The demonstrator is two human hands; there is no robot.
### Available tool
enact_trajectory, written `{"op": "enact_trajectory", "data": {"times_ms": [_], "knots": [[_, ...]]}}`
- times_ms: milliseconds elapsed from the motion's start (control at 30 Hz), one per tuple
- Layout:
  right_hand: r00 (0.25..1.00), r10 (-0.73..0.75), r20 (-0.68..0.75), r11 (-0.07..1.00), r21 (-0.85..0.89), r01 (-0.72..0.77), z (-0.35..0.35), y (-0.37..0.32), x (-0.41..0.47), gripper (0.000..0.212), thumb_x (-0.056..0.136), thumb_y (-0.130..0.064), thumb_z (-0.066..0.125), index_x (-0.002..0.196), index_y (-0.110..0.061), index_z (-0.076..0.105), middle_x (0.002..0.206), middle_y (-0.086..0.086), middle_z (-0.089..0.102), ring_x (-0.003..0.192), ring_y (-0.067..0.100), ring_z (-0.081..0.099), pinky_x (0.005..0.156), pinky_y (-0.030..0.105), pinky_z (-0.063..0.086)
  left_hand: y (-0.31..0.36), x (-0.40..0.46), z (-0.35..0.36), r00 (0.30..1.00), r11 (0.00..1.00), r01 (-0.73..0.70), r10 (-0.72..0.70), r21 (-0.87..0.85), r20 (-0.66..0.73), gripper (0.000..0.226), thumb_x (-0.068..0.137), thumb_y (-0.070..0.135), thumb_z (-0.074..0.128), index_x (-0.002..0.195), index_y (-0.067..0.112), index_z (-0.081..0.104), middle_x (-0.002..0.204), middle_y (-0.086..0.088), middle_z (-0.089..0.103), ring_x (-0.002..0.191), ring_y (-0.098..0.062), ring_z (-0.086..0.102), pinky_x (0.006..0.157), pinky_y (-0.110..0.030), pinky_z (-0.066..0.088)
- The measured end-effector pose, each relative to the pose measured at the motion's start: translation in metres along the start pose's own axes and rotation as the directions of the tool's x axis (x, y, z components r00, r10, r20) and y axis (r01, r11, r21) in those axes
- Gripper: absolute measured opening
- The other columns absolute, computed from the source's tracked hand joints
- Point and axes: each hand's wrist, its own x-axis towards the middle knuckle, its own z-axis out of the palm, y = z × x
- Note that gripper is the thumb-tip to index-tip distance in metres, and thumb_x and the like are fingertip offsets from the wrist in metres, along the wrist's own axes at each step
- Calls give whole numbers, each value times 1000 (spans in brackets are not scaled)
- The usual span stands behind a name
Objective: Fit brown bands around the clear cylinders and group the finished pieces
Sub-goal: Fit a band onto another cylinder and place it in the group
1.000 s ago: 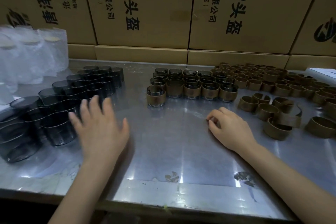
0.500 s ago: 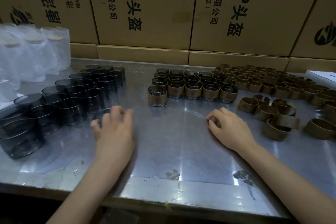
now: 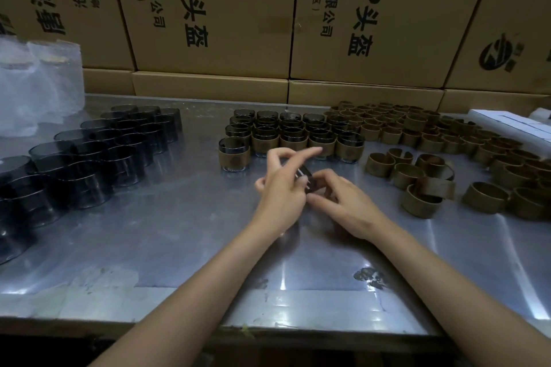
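2 hands [image 3: 283, 185] [image 3: 346, 202] meeting mid-table, both grips clamped on 1 clear cylinder [image 3: 307, 176] between them

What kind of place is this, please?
Probably a small factory packing bench: stacked brown cardboard cartons, a scuffed metal worktable, rows of dark clear cylinders and loose brown bands.

Both hands mostly hide the cylinder [image 3: 304, 172] between them; its band cannot be told.

Head view: looks forward-down over metal table [image 3: 155, 235], close range.
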Motion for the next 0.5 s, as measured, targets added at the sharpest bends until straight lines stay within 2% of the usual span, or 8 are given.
{"op": "enact_trajectory", "data": {"times_ms": [67,167,233,267,333,400,500], "knots": [[1000,18,-24,1000,-10,-19,3,2,1,56,78,-68,53,121,-34,40,109,-14,58,98,5,53,79,31,44,-2,1,1,994,968,108,-111,-228,-1,51,95,-1,47,127,38,52,122,2,33,104,5,41,101,-21,38],[997,-4,-83,1000,-7,3,4,3,3,52,79,-62,60,118,-35,40,110,-14,58,101,7,56,81,31,47,-6,-1,1,990,955,141,-136,-262,37,40,98,3,45,127,30,54,125,-2,35,111,-7,46,97,-13,40],[981,-42,-191,998,29,49,2,2,1,48,77,-60,61,115,-38,43,107,-16,56,101,5,53,81,27,44,-7,0,1,987,941,160,-152,-299,50,33,100,7,42,122,28,56,124,-3,37,108,-3,46,90,-5,39],[967,-52,-251,997,47,66,1,1,1,48,75,-59,59,115,-39,44,106,-15,55,101,4,51,81,24,42,-8,1,1,984,932,179,-168,-315,62,31,101,9,41,120,28,56,121,-2,39,106,-2,47,92,-7,40],[947,-47,-317,995,72,73,0,0,0,50,74,-55,59,119,-35,48,105,-12,51,101,4,49,83,22,41,-11,4,4,977,931,215,-201,-296,77,29,102,11,38,120,26,56,114,0,41,112,-13,50,102,-26,41],[949,-36,-312,997,60,58,0,0,0,53,75,-49,62,124,-29,51,108,-8,48,104,7,50,84,26,42,-16,5,8,974,952,223,-210,-210,82,31,102,10,38,124,18,57,113,1,46,118,-21,49,105,-35,40],[966,-23,-256,1000,-1,23,1,1,1,52,81,-42,67,128,-28,49,111,-6,43,108,10,47,85,28,43,-23,5,10,968,968,232,-220,-96,121,32,99,6,38,120,18,60,118,-3,58,115,-24,53,100,-45,44]]}}
